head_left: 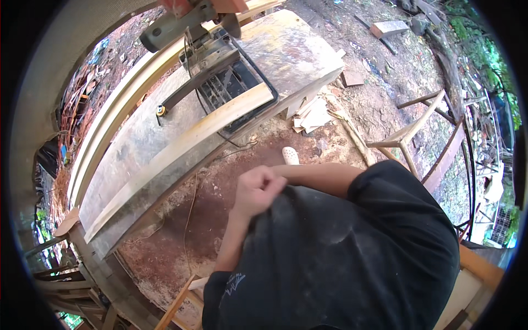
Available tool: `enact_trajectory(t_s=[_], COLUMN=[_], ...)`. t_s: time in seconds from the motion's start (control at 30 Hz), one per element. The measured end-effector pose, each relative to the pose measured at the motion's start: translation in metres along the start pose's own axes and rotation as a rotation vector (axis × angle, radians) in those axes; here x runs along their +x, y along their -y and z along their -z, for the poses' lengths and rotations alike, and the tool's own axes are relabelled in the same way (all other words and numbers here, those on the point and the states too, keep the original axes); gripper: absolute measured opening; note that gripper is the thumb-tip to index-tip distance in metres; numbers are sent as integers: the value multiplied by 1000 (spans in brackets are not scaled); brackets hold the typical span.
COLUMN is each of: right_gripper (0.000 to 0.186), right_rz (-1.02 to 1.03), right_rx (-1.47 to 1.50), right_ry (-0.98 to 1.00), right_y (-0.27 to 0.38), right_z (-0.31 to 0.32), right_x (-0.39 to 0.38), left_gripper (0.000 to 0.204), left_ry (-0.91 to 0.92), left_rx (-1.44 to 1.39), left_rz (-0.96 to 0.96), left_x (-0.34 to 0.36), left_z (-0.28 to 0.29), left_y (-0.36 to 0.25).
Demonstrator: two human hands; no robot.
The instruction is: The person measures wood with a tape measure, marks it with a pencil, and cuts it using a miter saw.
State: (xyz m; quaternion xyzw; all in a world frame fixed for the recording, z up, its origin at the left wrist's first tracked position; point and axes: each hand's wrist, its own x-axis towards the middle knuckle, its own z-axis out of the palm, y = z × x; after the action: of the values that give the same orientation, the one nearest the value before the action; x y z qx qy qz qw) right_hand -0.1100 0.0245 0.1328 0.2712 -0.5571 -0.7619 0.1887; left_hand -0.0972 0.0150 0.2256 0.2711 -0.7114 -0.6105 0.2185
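Close together in front of my black shirt (pixel 341 258), my two hands meet above its front. My left hand (pixel 253 193) is curled closed, slightly blurred; whether shirt cloth or something small is in it is hidden. From the right, my right forearm comes across to it, and my right hand (pixel 274 179) is mostly covered there, so its fingers do not show clearly. Beyond them a long wooden strip (pixel 190 137) lies along the workbench (pixel 132 135), one end resting across the black base of a miter saw (pixel 225 82). Neither hand touches the strip or saw.
More long wooden boards (pixel 118 104) run along the bench's far side. Wood offcuts (pixel 314 114) are piled on the ground beside the bench. A wooden frame (pixel 410 132) stands at right. Cords (pixel 191 212) trail over the reddish floor. A white clog (pixel 290 155) shows beyond my arms.
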Motion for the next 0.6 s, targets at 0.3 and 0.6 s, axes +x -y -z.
enact_trajectory(t_s=[0.3, 0.6], right_gripper=[36, 33], right_rz=[-2617, -2640], right_rx=[-1419, -1533], right_ry=[-190, 75], right_y=[-37, -48], right_z=[7, 25], right_x=[-12, -33], left_gripper=[51, 51], left_ry=[135, 90], left_rx=[170, 106], left_rz=[-711, -699], left_x=[-25, -56], left_z=[-1, 22], left_y=[-46, -31])
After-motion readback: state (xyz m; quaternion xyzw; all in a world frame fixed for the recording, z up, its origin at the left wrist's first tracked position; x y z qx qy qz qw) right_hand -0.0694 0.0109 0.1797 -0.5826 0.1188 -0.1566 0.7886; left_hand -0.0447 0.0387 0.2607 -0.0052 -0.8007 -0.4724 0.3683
